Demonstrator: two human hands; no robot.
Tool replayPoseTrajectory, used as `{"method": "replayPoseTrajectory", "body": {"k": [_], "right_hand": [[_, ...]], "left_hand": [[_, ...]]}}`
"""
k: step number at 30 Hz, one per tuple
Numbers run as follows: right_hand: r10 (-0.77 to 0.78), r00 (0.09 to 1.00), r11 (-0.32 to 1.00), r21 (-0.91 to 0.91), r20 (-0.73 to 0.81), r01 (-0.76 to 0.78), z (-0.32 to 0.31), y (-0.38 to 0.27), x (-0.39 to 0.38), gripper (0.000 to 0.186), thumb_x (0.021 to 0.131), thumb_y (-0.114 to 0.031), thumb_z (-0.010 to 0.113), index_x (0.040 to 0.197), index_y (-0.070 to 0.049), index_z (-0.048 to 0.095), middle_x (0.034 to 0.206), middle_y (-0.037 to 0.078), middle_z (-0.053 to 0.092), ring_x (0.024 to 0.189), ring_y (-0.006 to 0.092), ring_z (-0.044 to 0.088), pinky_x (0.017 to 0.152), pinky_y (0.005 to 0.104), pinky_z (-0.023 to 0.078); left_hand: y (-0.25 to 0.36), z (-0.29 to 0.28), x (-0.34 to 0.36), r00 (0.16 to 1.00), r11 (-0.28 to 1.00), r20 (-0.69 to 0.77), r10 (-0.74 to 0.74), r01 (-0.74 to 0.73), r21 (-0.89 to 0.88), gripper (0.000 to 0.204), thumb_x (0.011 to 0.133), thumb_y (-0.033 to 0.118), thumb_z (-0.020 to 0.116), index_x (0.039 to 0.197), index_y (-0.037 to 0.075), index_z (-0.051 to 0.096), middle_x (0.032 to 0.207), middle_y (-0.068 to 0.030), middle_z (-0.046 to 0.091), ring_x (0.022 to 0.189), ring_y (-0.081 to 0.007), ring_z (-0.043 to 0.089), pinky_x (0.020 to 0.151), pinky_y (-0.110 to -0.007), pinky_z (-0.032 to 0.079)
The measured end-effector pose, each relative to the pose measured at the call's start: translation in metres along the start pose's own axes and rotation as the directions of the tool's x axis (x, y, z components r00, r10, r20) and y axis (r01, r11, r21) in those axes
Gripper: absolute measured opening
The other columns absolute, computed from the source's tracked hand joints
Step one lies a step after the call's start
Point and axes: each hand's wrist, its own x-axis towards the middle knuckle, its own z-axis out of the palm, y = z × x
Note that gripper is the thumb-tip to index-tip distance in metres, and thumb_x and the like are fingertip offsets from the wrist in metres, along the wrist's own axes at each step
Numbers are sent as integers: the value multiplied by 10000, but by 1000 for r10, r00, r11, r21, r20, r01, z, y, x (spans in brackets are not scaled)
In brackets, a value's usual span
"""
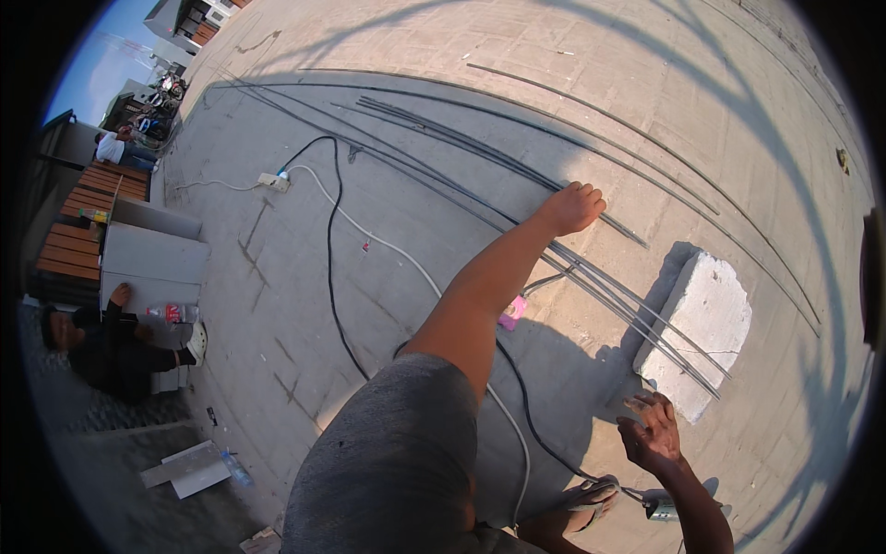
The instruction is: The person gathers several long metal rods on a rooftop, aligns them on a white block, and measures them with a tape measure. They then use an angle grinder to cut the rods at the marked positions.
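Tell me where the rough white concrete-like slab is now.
The slab lies right of centre in the head view, just beyond the person's right hand, with ends of thin grey metal rods over it.

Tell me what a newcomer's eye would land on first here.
Probably the long, thin metal rods sweeping diagonally across the paving, with the left hand closed on one bundle right of centre. The pale, cracked concrete slab farther right would likely come next, another bundle's ends crossing over it. A small pink object stands out by its colour beside the left forearm.
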Motion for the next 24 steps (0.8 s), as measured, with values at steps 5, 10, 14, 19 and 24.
{"method": "replayPoseTrajectory", "body": {"k": [5, 10, 14, 19, 24], "right_hand": [[89, 995, 993, 80, -53, -84, -2, -14, -25, 201, 780, -72, 759, 977, -99, 728, 1243, 107, 645, 1130, 332, 630, 1014, 537, 453], [186, 982, 976, 108, 27, -188, -15, -22, -38, 178, 792, -74, 761, 965, -102, 731, 1145, 76, 696, 1062, 283, 659, 982, 467, 488], [188, 982, 979, 84, 3, -187, -46, -17, -28, 148, 825, -87, 753, 970, -114, 739, 1068, 44, 734, 972, 256, 698, 893, 403, 548], [124, 991, 991, -48, -48, -127, -86, -34, -7, 180, 886, -115, 703, 1062, -79, 704, 1067, 68, 712, 972, 262, 693, 890, 385, 543], [87, 987, 858, -493, -136, -144, -109, -41, 9, 325, 959, -101, 566, 1269, -6, 589, 1182, 147, 616, 1180, 295, 576, 1057, 465, 429]], "left_hand": [[6, -34, 3, 999, 995, 49, -1, 5, -96, 140, 923, 190, 615, 959, 63, 571, 810, -101, 626, 757, -302, 667, 742, -419, 532], [47, -110, 58, 995, 954, 81, 60, -34, -299, 285, 886, 311, 716, 914, 51, 603, 664, -145, 649, 691, -371, 694, 651, -474, 540], [100, -131, 112, 997, 961, 80, -15, 37, -274, 284, 870, 323, 748, 907, 53, 666, 679, -166, 672, 741, -385, 705, 685, -486, 549], [180, -151, 116, 988, 933, 157, 12, 45, -357, 272, 869, 284, 746, 979, 36, 723, 749, -213, 702, 774, -399, 713, 705, -492, 558], [228, -177, 124, 957, 914, 287, 38, 83, -398, 313, 880, 286, 728, 1064, 53, 628, 772, -215, 705, 800, -431, 703, 714, -503, 550]]}}
